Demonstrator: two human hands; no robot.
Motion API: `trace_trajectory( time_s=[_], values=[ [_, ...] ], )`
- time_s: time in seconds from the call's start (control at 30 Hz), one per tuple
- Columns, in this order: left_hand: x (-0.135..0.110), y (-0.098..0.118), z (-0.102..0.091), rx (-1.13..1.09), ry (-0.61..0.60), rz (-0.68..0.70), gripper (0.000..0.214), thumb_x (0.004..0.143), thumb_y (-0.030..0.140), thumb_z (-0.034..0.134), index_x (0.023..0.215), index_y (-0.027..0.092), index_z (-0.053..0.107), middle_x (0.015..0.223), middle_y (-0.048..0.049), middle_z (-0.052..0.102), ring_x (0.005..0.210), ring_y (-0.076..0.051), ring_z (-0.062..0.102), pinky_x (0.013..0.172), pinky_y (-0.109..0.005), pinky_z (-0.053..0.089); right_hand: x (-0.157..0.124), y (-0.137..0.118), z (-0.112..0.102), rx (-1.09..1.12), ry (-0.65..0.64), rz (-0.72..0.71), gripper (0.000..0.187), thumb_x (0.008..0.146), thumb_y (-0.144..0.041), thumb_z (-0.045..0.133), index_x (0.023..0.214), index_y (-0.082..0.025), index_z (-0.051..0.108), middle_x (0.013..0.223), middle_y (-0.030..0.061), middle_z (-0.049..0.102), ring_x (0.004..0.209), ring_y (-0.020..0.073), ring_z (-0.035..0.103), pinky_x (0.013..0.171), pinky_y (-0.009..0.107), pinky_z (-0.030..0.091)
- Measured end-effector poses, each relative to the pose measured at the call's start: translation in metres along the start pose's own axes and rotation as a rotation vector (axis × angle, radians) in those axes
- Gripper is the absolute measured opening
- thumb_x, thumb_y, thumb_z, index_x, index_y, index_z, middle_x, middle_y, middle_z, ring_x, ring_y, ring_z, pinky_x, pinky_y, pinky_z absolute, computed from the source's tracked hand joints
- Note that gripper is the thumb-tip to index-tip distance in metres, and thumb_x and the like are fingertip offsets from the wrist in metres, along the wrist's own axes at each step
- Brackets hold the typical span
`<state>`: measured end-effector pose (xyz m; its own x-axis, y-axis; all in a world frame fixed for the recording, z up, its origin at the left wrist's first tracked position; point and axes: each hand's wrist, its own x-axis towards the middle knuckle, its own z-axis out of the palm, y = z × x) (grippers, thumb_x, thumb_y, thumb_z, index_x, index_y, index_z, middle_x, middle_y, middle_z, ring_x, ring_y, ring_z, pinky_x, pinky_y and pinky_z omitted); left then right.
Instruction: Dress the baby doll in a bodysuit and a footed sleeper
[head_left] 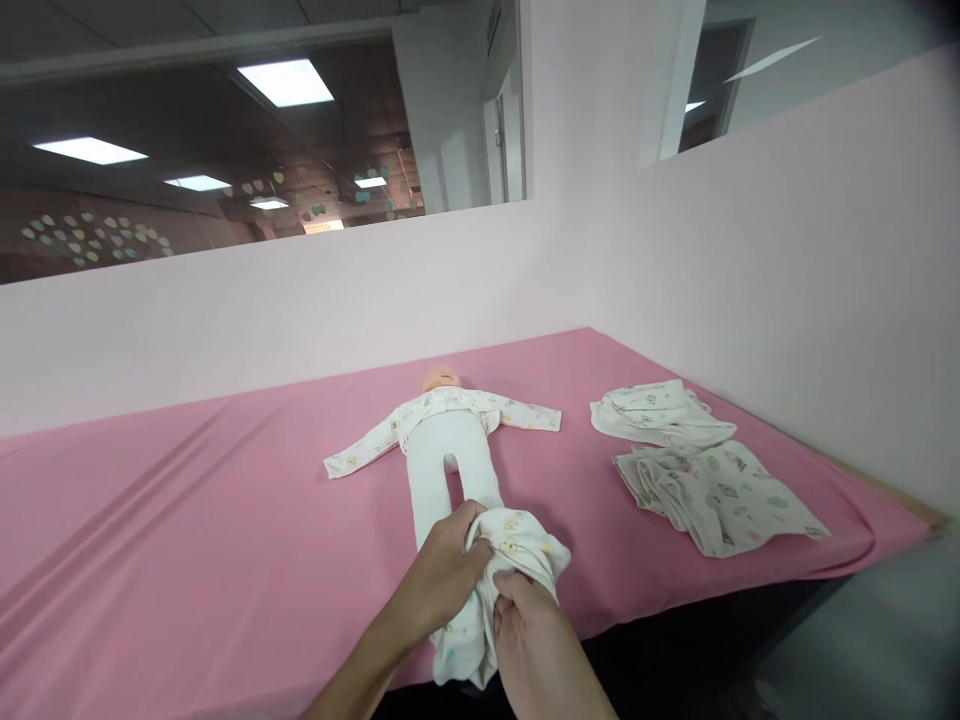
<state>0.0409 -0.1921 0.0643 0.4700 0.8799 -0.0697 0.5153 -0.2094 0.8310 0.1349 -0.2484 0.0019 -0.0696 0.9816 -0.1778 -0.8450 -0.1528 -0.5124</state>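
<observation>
A baby doll lies on its back on a pink-covered table, head toward the wall. It wears a long-sleeved white top with a small print, its sleeves spread, and plain white leggings. Over the doll's lower legs, a white printed baby garment is bunched between both hands, one part hanging at the table's front edge. My left hand grips its left side, thumb and fingers closed on the fabric. My right hand pinches the lower right part. Folds hide the doll's feet and some fingertips.
Two folded printed cloth items lie to the right: a smaller stack behind and a larger one in front. Pale walls border the table behind and at right, with a window above. The table's front edge drops into a dark area.
</observation>
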Motion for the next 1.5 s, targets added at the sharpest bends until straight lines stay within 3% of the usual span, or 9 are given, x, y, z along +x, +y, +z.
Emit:
trace_trajectory(
  time_s=[0.13, 0.27, 0.4, 0.63, 0.87, 1.03, 1.17, 1.33, 1.5],
  values=[
    [-0.003, 0.0, -0.002, -0.009, 0.023, 0.003, 0.011, 0.088, 0.025, 0.039, 0.089, 0.02, 0.049, 0.087, 0.0012, 0.057, 0.083, -0.017, 0.056, 0.072, -0.026, 0.043, -0.009, 0.003, -0.01, 0.013, 0.073, 0.045, 0.023, 0.067, -0.021, 0.076, 0.087, -0.025, 0.067, 0.094, -0.0021, 0.069, 0.109, 0.0179, 0.059, 0.095, 0.026, 0.047],
    [-0.006, 0.0, -0.001, 0.017, 0.044, 0.04, 0.013, 0.09, 0.025, 0.035, 0.089, 0.02, 0.047, 0.088, 0.0015, 0.059, 0.083, -0.016, 0.056, 0.072, -0.026, 0.042, -0.022, -0.002, -0.02, -0.049, 0.174, 0.007, 0.047, 0.064, -0.036, 0.082, 0.105, -0.02, 0.068, 0.121, 0.0046, 0.065, 0.126, 0.0241, 0.05, 0.105, 0.033, 0.041],
    [-0.003, -0.003, -0.003, 0.069, 0.055, 0.053, 0.013, 0.09, 0.023, 0.032, 0.089, 0.021, 0.045, 0.083, 0.0022, 0.057, 0.076, -0.015, 0.053, 0.068, -0.025, 0.04, -0.031, -0.011, -0.028, -0.288, 0.137, -0.042, 0.064, 0.069, -0.052, 0.075, 0.121, -0.017, 0.064, 0.131, 0.0106, 0.06, 0.125, 0.0295, 0.052, 0.102, 0.042, 0.045],
    [0.006, -0.01, -0.011, 0.414, -0.064, 0.11, 0.014, 0.089, 0.016, 0.028, 0.086, 0.021, 0.04, 0.078, 0.0013, 0.052, 0.069, -0.015, 0.047, 0.06, -0.025, 0.034, -0.031, -0.014, -0.033, -1.106, 0.022, -0.45, 0.042, 0.092, -0.045, 0.048, 0.126, -0.025, 0.061, 0.118, 0.0069, 0.068, 0.114, 0.0243, 0.061, 0.099, 0.035, 0.048],
    [0.011, -0.009, -0.01, 0.857, -0.061, 0.227, 0.025, 0.084, 0.006, 0.028, 0.091, 0.018, 0.047, 0.085, -0.0047, 0.057, 0.071, -0.019, 0.047, 0.065, -0.03, 0.032, -0.022, -0.007, -0.048, -1.302, 0.111, -0.716, 0.03, 0.096, -0.033, 0.04, 0.11, -0.025, 0.065, 0.113, 0.0071, 0.067, 0.101, 0.0191, 0.064, 0.084, 0.026, 0.053],
    [0.008, -0.008, -0.008, 0.675, -0.058, 0.097, 0.018, 0.087, 0.014, 0.028, 0.09, 0.02, 0.045, 0.072, -0.0015, 0.052, 0.063, -0.018, 0.046, 0.056, -0.028, 0.027, -0.008, -0.012, -0.066, -1.507, 0.236, -0.846, 0.019, 0.091, -0.032, 0.049, 0.082, -0.023, 0.063, 0.092, 0.0062, 0.062, 0.086, 0.0206, 0.06, 0.075, 0.032, 0.052],
    [0.003, -0.01, -0.01, 0.453, -0.089, 0.031, 0.019, 0.09, 0.027, 0.032, 0.097, 0.021, 0.048, 0.068, 0.0006, 0.049, 0.065, -0.019, 0.049, 0.056, -0.027, 0.03, 0.002, -0.02, -0.067, -1.652, 0.227, -0.736, 0.013, 0.084, -0.03, 0.056, 0.074, -0.023, 0.055, 0.09, 0.0048, 0.058, 0.083, 0.0223, 0.057, 0.073, 0.036, 0.049],
    [0.0, -0.007, -0.011, 0.061, -0.125, -0.008, 0.032, 0.086, 0.03, 0.044, 0.116, 0.021, 0.049, 0.094, -0.0027, 0.06, 0.083, -0.019, 0.057, 0.069, -0.028, 0.041, 0.009, -0.03, -0.064, -1.577, 0.139, -0.513, 0.016, 0.083, -0.034, 0.056, 0.094, -0.023, 0.052, 0.087, 0.0031, 0.061, 0.082, 0.0228, 0.058, 0.072, 0.036, 0.048],
    [-0.002, -0.005, -0.013, -0.129, -0.108, -0.032, 0.036, 0.083, 0.021, 0.046, 0.119, 0.021, 0.045, 0.11, -0.0036, 0.058, 0.093, -0.018, 0.058, 0.075, -0.027, 0.046, 0.018, -0.036, -0.064, -1.44, 0.115, -0.453, 0.04, 0.084, -0.043, 0.055, 0.118, -0.024, 0.048, 0.118, 0.0059, 0.06, 0.112, 0.0256, 0.054, 0.092, 0.04, 0.045]
  ],
)
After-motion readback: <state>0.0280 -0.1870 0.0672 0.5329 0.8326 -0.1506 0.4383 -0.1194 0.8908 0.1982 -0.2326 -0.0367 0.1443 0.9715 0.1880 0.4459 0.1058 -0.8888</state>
